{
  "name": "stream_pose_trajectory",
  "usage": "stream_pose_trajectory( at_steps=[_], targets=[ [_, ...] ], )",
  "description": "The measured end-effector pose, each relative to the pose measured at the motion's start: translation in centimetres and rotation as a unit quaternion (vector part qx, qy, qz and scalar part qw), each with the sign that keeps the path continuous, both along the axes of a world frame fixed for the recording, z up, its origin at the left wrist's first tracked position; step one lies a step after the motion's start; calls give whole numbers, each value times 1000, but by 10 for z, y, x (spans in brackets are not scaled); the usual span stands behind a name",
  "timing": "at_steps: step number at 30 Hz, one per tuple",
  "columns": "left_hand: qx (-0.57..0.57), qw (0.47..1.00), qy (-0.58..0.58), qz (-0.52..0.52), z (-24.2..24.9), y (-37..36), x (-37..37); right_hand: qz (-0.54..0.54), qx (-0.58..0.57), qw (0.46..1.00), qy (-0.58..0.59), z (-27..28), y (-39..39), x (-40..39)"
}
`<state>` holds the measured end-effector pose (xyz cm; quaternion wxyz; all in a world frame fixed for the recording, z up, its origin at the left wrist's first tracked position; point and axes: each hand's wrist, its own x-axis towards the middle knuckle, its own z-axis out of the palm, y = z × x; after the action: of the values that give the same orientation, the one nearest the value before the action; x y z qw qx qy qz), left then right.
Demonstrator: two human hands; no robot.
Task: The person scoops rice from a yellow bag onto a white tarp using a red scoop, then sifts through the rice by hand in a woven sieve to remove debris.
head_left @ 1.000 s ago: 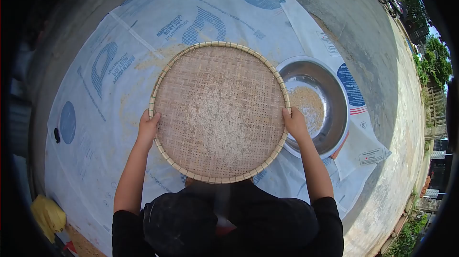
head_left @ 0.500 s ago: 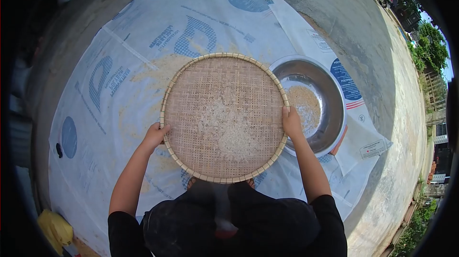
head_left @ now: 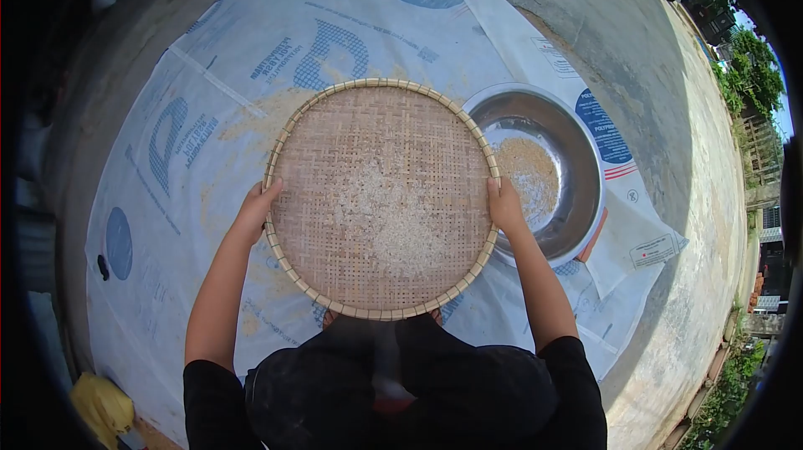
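Note:
Between my hands is a round woven bamboo winnowing tray [head_left: 335, 128] with a bound rim, held above the ground sheet in front of my knees. My left hand [head_left: 256, 209] grips its left rim, thumb over the edge. On the opposite side my right hand [head_left: 505, 206] clasps the right rim the same way; the fingers of both hands are hidden underneath. Pale grains [head_left: 407, 237] lie spread over the tray's middle and lower right. Just beyond my right hand stands a metal basin [head_left: 583, 174], partly covered by the tray, with tan grain [head_left: 529, 167] on its bottom.
A white printed plastic sheet [head_left: 335, 23] covers the ground, with scattered husks [head_left: 251, 120] left of the tray. A yellow bag [head_left: 103, 406] lies at the lower left. Concrete paving [head_left: 577, 11] surrounds the sheet. A reddish object [head_left: 592, 237] shows beside the basin.
The tray has shifted slightly left and its far rim sits a little higher in view. My left hand has moved up and left with it. Both hands keep their hold.

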<state>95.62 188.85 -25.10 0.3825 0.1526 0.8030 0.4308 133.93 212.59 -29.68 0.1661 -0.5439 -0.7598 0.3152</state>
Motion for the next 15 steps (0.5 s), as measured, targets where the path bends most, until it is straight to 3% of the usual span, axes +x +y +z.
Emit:
stream_pose_trajectory(
  at_steps=[1,3,5,6,7,8,9,11,13,15],
  targets=[
    [73,981,-176,38,-3,-11,3,-12,-22,999,-27,5,2,-2],
    [108,979,-169,41,-8,-24,9,-19,-43,997,-56,22,0,-11],
    [144,976,-160,40,-3,-29,11,-70,71,978,-185,45,-11,-28],
    [116,982,-146,27,2,-27,16,-70,72,978,-184,51,-12,-32],
    [87,987,-134,16,5,-28,19,-23,282,943,-172,56,-13,-36],
    [89,987,-135,18,3,-29,23,26,480,864,-149,58,-16,-39],
    [107,985,-133,29,1,-27,24,26,483,863,-148,58,-20,-41],
    [124,983,-130,34,3,-24,23,186,265,946,7,54,-28,-55],
    [137,979,-146,42,6,-22,24,213,78,969,101,50,-45,-74],
    [143,977,-153,37,2,-24,22,220,33,970,99,44,-57,-88]
  ],
)
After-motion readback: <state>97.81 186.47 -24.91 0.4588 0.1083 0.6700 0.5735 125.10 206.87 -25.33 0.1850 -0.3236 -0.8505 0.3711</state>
